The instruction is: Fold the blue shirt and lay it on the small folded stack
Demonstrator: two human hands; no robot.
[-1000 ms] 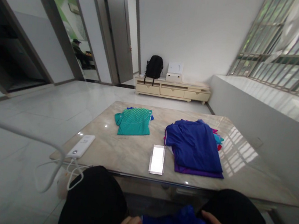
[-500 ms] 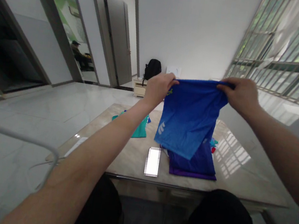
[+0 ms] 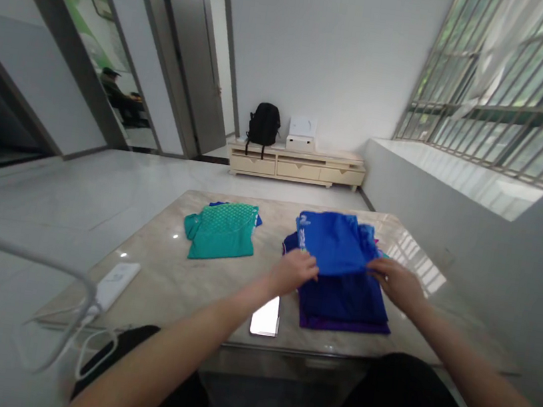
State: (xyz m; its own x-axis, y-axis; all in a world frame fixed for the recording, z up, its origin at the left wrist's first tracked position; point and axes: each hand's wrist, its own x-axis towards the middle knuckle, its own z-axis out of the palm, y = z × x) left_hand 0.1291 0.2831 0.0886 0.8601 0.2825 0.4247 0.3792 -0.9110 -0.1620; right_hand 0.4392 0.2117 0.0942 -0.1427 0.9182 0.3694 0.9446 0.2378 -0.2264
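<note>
Both hands grip the near edge of a blue sports garment (image 3: 334, 239) with white print along its left side. My left hand (image 3: 295, 272) pinches the near left corner and my right hand (image 3: 394, 281) pinches the near right one. The garment lies over a stack of folded dark blue and purple clothes (image 3: 345, 308) on the marble-look table (image 3: 218, 297); its exact kind is hard to tell. Left of it, a folded teal garment (image 3: 224, 234) rests on a blue piece that is mostly hidden.
A phone with a bright white screen (image 3: 266, 316) lies near the table's front edge. At the left are a white power strip (image 3: 117, 283) with cables and a grey bent tube (image 3: 41, 259). Behind stands a low cabinet (image 3: 301, 170) with a black backpack (image 3: 264, 124).
Both hands have come down, lowering the blue garment from hanging in the air onto the dark stack. The view has shifted, and the teal garment now shows fully.
</note>
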